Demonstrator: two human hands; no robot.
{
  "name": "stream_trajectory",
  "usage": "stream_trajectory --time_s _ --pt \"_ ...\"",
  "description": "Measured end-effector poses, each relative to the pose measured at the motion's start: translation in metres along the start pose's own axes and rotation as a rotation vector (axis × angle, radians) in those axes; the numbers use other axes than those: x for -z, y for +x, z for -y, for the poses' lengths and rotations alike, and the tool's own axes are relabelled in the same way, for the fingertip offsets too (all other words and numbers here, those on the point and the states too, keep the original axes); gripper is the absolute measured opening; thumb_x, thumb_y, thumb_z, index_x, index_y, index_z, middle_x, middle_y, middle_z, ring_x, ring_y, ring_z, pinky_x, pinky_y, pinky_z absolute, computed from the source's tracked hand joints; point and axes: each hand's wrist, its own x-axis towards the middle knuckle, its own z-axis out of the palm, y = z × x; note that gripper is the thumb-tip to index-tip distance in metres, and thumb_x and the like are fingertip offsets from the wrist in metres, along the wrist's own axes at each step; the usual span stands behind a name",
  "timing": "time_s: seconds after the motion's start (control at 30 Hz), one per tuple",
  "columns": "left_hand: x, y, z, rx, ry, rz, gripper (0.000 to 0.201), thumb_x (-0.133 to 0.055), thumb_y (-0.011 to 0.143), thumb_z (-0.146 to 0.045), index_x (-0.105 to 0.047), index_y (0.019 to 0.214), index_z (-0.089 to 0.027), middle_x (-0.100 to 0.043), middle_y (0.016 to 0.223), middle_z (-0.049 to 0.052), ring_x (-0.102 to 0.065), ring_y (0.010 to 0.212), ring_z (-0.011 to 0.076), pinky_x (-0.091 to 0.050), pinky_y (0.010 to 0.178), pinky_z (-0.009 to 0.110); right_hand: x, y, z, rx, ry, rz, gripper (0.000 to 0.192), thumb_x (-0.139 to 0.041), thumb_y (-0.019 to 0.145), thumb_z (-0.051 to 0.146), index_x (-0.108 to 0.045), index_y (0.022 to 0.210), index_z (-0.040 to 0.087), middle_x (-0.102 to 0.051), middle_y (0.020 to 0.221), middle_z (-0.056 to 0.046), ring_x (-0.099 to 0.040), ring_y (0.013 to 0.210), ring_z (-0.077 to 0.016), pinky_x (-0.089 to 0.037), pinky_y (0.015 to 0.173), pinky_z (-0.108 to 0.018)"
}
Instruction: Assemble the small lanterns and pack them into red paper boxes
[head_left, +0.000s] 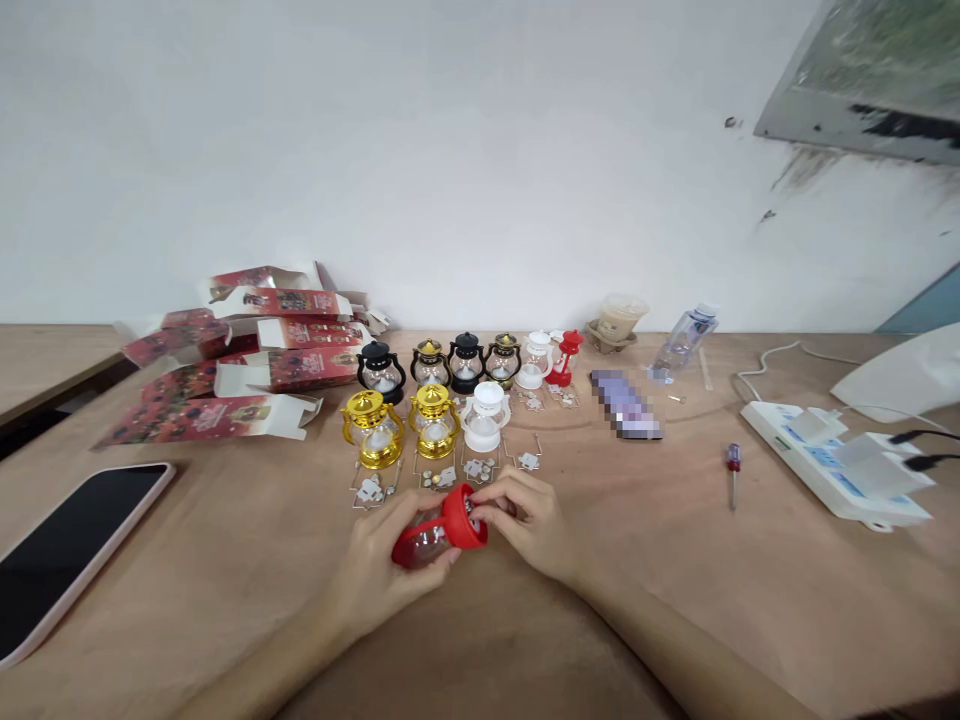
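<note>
A small red toy lantern (463, 520) with a clear body lies on its side in my left hand (382, 545), whose fingers and thumb wrap round it. Its open round base faces right. Bent fingertips of my right hand (529, 520) pinch at that base opening, where small metallic parts show; what they grip is too small to name. Just beyond my hands stand gold lanterns (375, 435) and a white lantern (485, 420). Wire handles with small white pieces (370, 490) lie in front of them.
Black lanterns (466, 365) and others form a back row. Red printed boxes (225, 418) are heaped left, near a phone (75, 550). To the right are a second phone (626, 405), a screwdriver (733, 470), a power strip (825, 465), a plastic bottle (682, 340) and a drink cup (621, 315).
</note>
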Motion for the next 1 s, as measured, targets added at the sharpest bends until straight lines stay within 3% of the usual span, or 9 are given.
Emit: stream_trajectory --time_s 0.17,0.27,0.37,0.5,0.77,1.0 --pt "0.013 0.059 -0.034 0.072 0.212 0.228 0.021 -0.054 0.076 -0.034 -0.058 0.092 -0.021 -0.071 0.087 0.002 -0.066 0.071 0.0182 -0.049 0.063 0.025 0.015 0.017 -0.012 -0.169 0.256 -0.261 0.005 -0.070 0.068 0.021 -0.070 0.063 0.020 -0.053 0.055 0.004 -0.042 0.053 -0.0092 -0.032 0.052 -0.021" --pt "0.015 0.113 -0.065 -0.090 0.482 0.366 0.030 -0.051 0.079 -0.041 -0.059 0.094 -0.016 -0.069 0.090 0.010 -0.066 0.077 0.0256 -0.048 0.066 0.032 0.034 0.029 -0.026 -0.189 0.361 -0.382 0.010 -0.068 0.068 0.028 -0.069 0.071 0.019 -0.058 0.062 0.004 -0.042 0.055 -0.0088 -0.032 0.052 -0.020" --pt "0.004 0.161 -0.090 -0.187 0.621 0.515 0.035 -0.048 0.078 -0.040 -0.062 0.094 -0.012 -0.069 0.084 0.014 -0.065 0.078 0.0287 -0.047 0.066 0.034 0.053 0.036 -0.042 -0.197 0.405 -0.481 0.014 -0.067 0.068 0.032 -0.066 0.073 0.018 -0.053 0.060 0.006 -0.037 0.052 -0.0071 -0.028 0.049 -0.019" --pt "-0.020 0.206 -0.101 -0.205 0.663 0.687 0.032 -0.053 0.071 -0.038 -0.068 0.085 -0.012 -0.069 0.083 0.014 -0.065 0.075 0.0279 -0.046 0.062 0.032 0.067 0.040 -0.059 -0.226 0.420 -0.555 0.016 -0.068 0.065 0.030 -0.062 0.071 0.016 -0.047 0.054 0.008 -0.028 0.049 -0.0052 -0.021 0.047 -0.019" --pt "-0.046 0.245 -0.098 -0.090 0.737 0.960 0.040 -0.072 0.054 -0.039 -0.072 0.082 -0.010 -0.070 0.082 0.014 -0.062 0.069 0.0255 -0.046 0.063 0.032 0.058 0.041 -0.063 -0.341 0.480 -0.477 0.018 -0.065 0.060 0.031 -0.055 0.062 0.016 -0.041 0.052 0.008 -0.025 0.047 -0.0043 -0.019 0.045 -0.021" --pt "-0.067 0.259 -0.093 0.055 0.740 1.011 0.036 -0.080 0.045 -0.036 -0.073 0.071 -0.012 -0.068 0.069 0.011 -0.061 0.069 0.0265 -0.048 0.065 0.034 0.061 0.042 -0.065 -0.426 0.444 -0.375 0.016 -0.063 0.054 0.026 -0.052 0.060 0.017 -0.040 0.053 0.008 -0.025 0.047 -0.0040 -0.020 0.045 -0.021"
